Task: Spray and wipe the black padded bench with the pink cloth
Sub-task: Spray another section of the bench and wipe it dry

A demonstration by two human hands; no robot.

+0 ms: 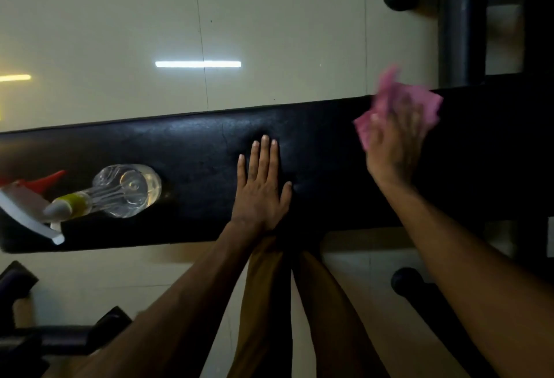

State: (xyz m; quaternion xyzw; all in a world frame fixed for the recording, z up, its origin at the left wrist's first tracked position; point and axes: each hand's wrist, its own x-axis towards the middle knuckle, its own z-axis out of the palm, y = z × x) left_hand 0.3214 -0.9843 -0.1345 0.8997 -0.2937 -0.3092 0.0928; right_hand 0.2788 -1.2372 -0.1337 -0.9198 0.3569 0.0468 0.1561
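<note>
Left hand flat, fingers straight, mid-bench | right hand presses pink cloth near bench's far edge, grip blurred | spray bottle at bench's left end

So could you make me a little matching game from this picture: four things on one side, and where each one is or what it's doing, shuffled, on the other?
Things:
1. left hand
2. right hand
3. spray bottle
4. pink cloth

States:
A. stands on the bench, toward its left end
B. bunched under a hand, blurred by motion
C. flat on the padding, fingers straight
D. pressing on the cloth, toward the bench's right end

Pairs: 1-C, 2-D, 3-A, 4-B
</note>
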